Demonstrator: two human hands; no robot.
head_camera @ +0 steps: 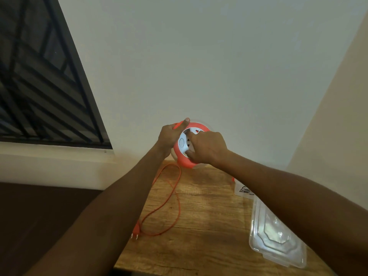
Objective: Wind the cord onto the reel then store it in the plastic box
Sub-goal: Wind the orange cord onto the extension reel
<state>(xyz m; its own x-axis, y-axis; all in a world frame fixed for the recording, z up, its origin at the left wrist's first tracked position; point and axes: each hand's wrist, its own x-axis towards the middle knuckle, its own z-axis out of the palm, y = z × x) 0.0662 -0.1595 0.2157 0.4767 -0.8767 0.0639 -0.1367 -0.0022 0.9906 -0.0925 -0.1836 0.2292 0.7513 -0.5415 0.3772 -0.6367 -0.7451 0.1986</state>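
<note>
An orange cord reel (184, 161) with a white centre face is held up above the far end of the wooden table (209, 226). My left hand (169, 136) grips its left rim, thumb over the top. My right hand (208, 147) rests on the white face, fingers pressed into it. A thin orange cord (175, 200) hangs from the reel and lies in loose loops on the table, ending in an orange two-pin plug (135, 230) near the left edge. A clear plastic box (276, 240) lies on the table at the right, partly under my right forearm.
A white wall rises straight behind the table. A dark barred window (39, 76) and its pale sill are at the left. A printed label or paper (245, 190) lies beyond the box. The floor left of the table is dark.
</note>
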